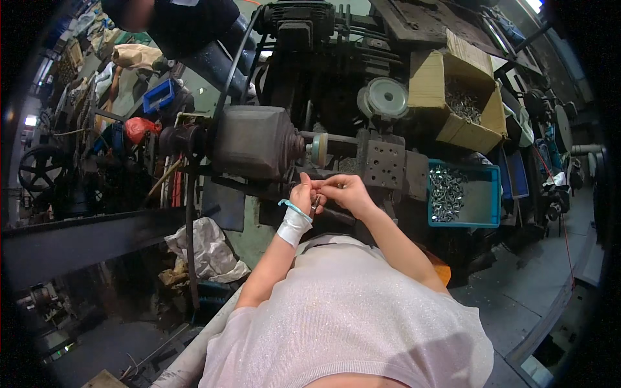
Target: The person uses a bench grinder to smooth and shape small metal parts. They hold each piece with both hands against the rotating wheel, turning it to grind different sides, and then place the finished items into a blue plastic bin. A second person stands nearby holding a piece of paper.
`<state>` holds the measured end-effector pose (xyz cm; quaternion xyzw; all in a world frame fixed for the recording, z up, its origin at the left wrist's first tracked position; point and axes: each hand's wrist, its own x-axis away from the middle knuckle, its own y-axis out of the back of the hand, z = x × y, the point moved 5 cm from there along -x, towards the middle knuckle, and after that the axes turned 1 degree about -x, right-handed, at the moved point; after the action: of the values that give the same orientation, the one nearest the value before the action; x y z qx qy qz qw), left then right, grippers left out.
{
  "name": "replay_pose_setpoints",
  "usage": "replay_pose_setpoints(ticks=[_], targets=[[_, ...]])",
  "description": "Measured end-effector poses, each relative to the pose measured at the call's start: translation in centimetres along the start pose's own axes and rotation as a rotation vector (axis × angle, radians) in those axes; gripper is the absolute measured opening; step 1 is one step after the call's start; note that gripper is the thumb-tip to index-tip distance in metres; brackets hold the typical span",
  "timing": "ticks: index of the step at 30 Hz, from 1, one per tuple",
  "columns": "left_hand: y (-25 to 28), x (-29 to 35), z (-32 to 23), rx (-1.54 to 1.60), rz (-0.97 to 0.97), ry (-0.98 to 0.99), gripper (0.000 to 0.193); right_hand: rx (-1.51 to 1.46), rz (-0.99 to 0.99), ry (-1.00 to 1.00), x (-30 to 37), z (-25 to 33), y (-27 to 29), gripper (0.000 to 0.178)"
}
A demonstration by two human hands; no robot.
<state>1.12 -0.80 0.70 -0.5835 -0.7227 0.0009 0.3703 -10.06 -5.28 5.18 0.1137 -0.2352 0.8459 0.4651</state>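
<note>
Close in front of my body, my two hands meet just below the spindle of a dark machine [255, 139]. My left hand [303, 197] is closed around a small shiny metal part [315, 202], its thumb pointing up; a white wrap and a light blue band circle that wrist. The fingertips of my right hand [348, 194] are pinched together beside the left fingers. Whatever lies between them is too small to make out. Above my hands, a pale, brass-coloured round piece [319, 150] sits on the end of the spindle.
To the right, a blue tray [497, 194] holds many small metal parts. An open cardboard box [427, 81] with more metal pieces stands behind it. A drilled metal block [383, 165] and a round dish [387, 97] are on the machine. Another person [194, 32] stands at far left.
</note>
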Motion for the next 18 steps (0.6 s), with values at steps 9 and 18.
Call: replay_pose_setpoints(ticks=[9, 18], targets=[[0.7, 0.2, 0.5, -0.056, -0.057, 0.002, 0.056, 0.385, -0.106, 0.203, 0.5, 1.1, 0.0, 0.014], [0.3, 0.3, 0.9, -0.07, 0.111, 0.082, 0.018, 0.312, -0.235, 0.306, -0.6, 0.2, 2.0, 0.012]])
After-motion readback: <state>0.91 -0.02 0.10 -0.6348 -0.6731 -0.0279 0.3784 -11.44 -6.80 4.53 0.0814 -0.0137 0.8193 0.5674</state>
